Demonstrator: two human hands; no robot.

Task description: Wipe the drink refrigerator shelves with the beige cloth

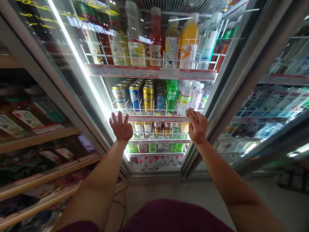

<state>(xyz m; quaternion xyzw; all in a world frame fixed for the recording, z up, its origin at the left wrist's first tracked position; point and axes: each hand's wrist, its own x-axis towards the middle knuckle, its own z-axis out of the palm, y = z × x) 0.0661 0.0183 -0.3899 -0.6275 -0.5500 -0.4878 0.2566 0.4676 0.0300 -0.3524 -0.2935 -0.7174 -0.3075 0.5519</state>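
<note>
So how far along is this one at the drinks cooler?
Done: the cooler's glass door is swung open. In hand: the left hand is spread open just in front of the can shelf. The right hand has its fingers at that shelf's front edge, by the clear bottles. Left: neither hand holds a can or bottle yet.

Both your arms (103, 180) stretch forward, bare and well apart, with the hands at about the same height. Your left hand (121, 127) is raised with its back toward you, fingers (120, 117) spread wide and pointing up. Your right hand (198, 126) leans inward, its fingers close together and slightly bent, holding nothing.
</note>
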